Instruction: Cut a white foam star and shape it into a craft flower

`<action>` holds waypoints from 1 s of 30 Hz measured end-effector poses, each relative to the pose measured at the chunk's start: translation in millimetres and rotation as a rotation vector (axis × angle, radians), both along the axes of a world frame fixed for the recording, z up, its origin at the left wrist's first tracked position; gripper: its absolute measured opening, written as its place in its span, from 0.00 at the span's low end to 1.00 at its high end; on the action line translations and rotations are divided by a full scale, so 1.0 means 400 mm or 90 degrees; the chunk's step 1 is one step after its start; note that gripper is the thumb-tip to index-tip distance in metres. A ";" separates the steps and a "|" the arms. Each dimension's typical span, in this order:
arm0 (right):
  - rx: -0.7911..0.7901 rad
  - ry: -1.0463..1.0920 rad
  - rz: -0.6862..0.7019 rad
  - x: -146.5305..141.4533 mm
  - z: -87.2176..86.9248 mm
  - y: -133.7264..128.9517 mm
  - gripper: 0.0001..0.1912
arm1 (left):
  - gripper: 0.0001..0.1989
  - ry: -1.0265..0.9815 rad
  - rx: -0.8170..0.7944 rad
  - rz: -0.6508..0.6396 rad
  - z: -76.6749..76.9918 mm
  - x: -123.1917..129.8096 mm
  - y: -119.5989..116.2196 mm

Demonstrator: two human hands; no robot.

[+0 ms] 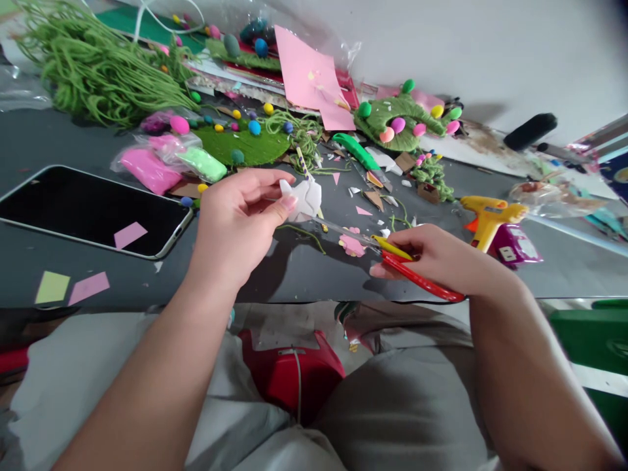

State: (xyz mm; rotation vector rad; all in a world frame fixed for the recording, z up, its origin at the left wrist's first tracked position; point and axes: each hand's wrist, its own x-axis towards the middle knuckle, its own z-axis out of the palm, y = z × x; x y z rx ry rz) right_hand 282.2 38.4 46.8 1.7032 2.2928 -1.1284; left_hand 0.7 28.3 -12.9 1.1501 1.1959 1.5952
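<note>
I count two hands, left (pixel 240 219) and right (pixel 432 258), one pair of scissors (pixel 417 278) and one white piece (pixel 308 201). Toward the left of the desk's (pixel 579 278) front edge I get one phone (pixel 88 209) and three paper scraps (pixel 89 288), two pink, one yellow-green. Farther right: one pink flower (pixel 353 243), one yellow glue gun (pixel 493 212), one purple packet (pixel 520 245). The coloured balls (pixel 261 47) crowd the back edge, too jumbled for me to number.

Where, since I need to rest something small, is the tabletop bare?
The tabletop looks bare at front, right of the purple packet, and in the shadowed front strip between the left hand and the scissors, nearer than the pink flower-shaped piece. The back is crowded with green yarn, pink paper and colored balls.
</note>
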 end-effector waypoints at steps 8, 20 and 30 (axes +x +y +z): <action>0.016 -0.010 0.012 0.004 0.004 0.000 0.29 | 0.13 -0.014 0.007 -0.001 -0.001 -0.001 -0.001; 0.052 -0.024 -0.019 0.010 0.009 -0.003 0.30 | 0.12 0.006 -0.013 -0.014 0.001 -0.003 -0.003; 0.025 -0.087 -0.020 0.033 0.014 -0.001 0.30 | 0.12 -0.035 -0.025 0.009 0.002 0.002 0.001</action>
